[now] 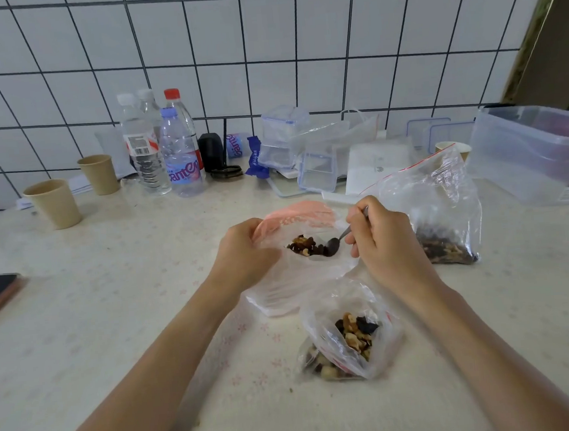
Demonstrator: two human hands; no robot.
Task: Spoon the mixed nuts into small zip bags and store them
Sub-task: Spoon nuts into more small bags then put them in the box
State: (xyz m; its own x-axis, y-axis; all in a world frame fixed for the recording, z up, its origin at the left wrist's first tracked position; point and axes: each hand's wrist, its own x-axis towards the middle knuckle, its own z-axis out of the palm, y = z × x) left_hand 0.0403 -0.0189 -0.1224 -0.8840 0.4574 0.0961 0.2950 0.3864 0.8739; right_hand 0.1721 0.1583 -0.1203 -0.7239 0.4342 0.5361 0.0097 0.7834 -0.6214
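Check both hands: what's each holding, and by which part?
Left hand grips the open small zip bag by its mouth edge. Right hand holds the spoon by its handle, bowl inside the bag.

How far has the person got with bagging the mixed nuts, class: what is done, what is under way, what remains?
Done: one small bag near the person already holds nuts, though its top looks unsealed. Under way: the left hand holds a second small bag open while the right hand tips the spoon into it. Left: the big bag still holds nuts; sealing and storing remain.
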